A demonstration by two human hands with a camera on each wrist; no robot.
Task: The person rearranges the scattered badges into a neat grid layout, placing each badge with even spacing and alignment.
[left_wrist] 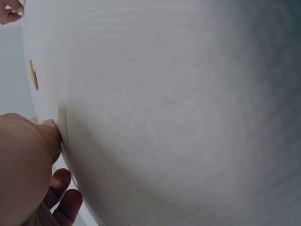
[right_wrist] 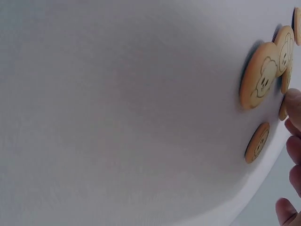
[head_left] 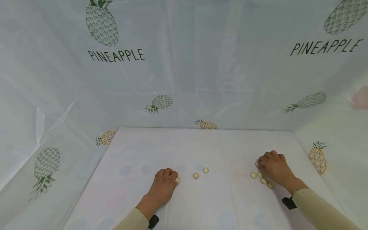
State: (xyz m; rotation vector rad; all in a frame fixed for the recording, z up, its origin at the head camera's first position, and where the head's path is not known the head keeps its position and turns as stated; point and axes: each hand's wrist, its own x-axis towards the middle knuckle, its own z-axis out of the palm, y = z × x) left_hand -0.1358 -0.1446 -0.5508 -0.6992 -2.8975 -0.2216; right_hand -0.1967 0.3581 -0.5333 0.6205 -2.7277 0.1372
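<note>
Round tan cookies lie on the white-covered table; in the right wrist view a cookie (right_wrist: 261, 75) shows a drawn bear. My left hand (head_left: 162, 187) has its fingers curled down at the table, pinching a cookie (head_left: 177, 180) that shows at the right of its fingertips. In the left wrist view the thumb (left_wrist: 52, 136) meets the tabletop, and its cookie is mostly hidden. Farther right, my right hand (head_left: 275, 167) pinches another cookie (head_left: 257, 164), with its fingers bent over it. Just below that hand lie several more, among them a cookie (head_left: 253, 175) at the left of the group.
Two cookies lie between the hands, a nearer cookie (head_left: 196, 175) and a farther cookie (head_left: 205, 170). A pale sheet (head_left: 195, 73) printed with pineapples rises behind the table (head_left: 207, 147) and along both sides. Black wrist straps sit by both sleeves.
</note>
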